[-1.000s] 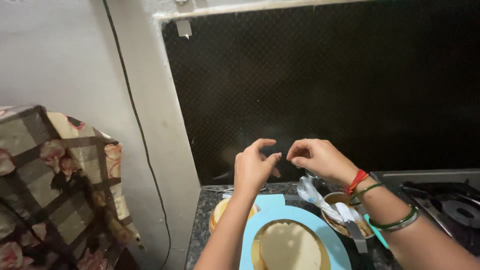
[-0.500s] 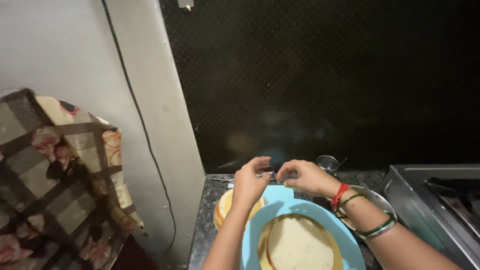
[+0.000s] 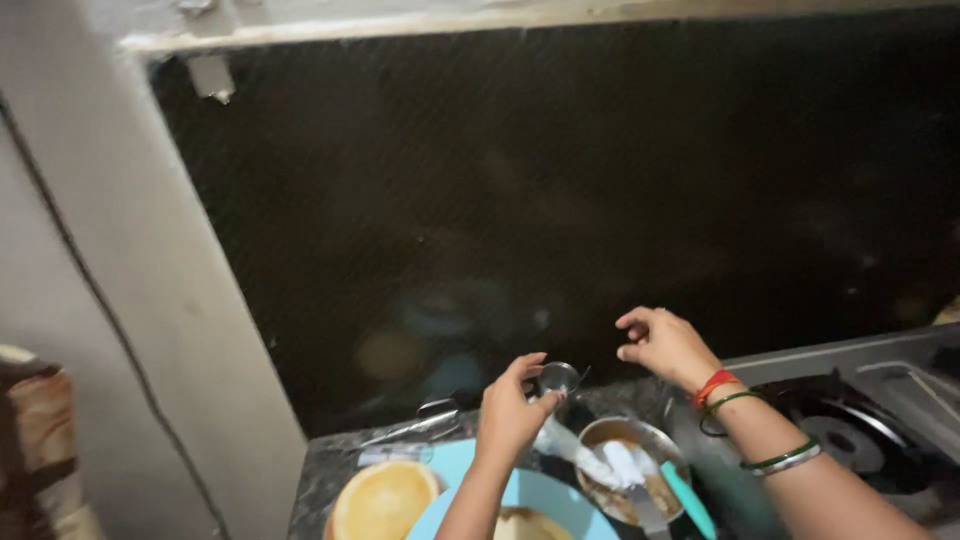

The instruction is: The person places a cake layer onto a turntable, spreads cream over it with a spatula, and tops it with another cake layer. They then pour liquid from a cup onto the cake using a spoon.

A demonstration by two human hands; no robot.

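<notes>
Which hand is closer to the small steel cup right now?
Left. The left hand has its fingertips at the small steel cup, seemingly pinching its rim. The right hand hovers apart, up and to the cup's right.

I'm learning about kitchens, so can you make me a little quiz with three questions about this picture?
1. True or false: the right hand is holding a big spoon.
2. What is the left hand pinching? A) a small shiny steel cup B) a banana C) a book
3. Fill in: the blue plate sits on the dark stone ____.

Key
1. False: the right hand is held up with curled fingers and nothing in it.
2. A: the fingers are at the rim of the small shiny steel cup.
3. Counter; a steel bowl with brownish food sits beside the plate.
</notes>
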